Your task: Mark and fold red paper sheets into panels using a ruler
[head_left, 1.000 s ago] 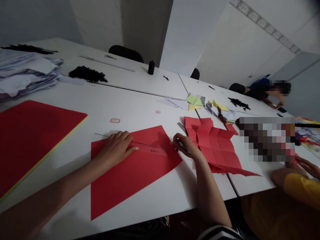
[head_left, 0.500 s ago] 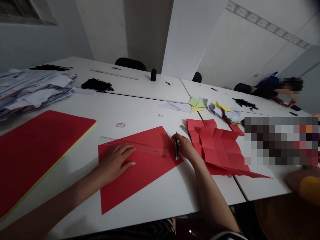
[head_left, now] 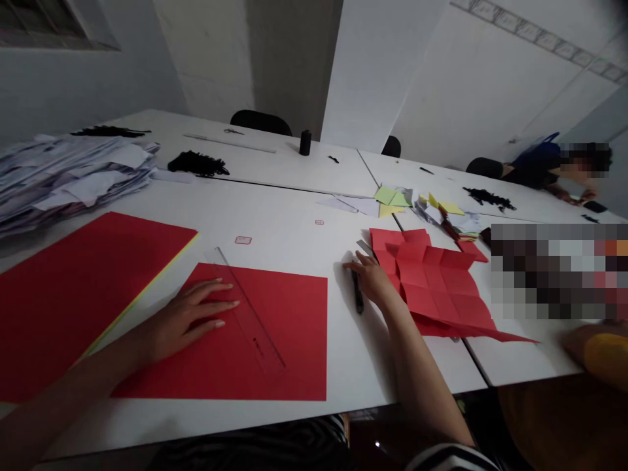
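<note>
My left hand (head_left: pixel 189 314) lies with spread fingers on a sheet of red paper (head_left: pixel 294 327). Its fingertips rest on the edge of a clear ruler (head_left: pixel 252 314), which slants across the sheet and sticks out past its far edge. To the right of the sheet, my right hand (head_left: pixel 371 278) is low over the white table, its fingers curled about the upper end of a slim black tool (head_left: pixel 357 294). The tool's lower end points toward me. Its exact kind is hard to make out.
On the left are a stack of red sheets (head_left: pixel 98 281) with a yellow edge and a heap of white papers (head_left: pixel 88 170). Creased red paper (head_left: pixel 432 281) lies right of my right hand. Farther back stand a black spool (head_left: pixel 305 142) and black cord bundles (head_left: pixel 199 163). A person (head_left: pixel 540 163) sits far right.
The red sheet has turned, so its near edge runs along the table edge. The ruler has swung to a steeper slant. My left hand has moved left, and my right hand slightly right with the black tool.
</note>
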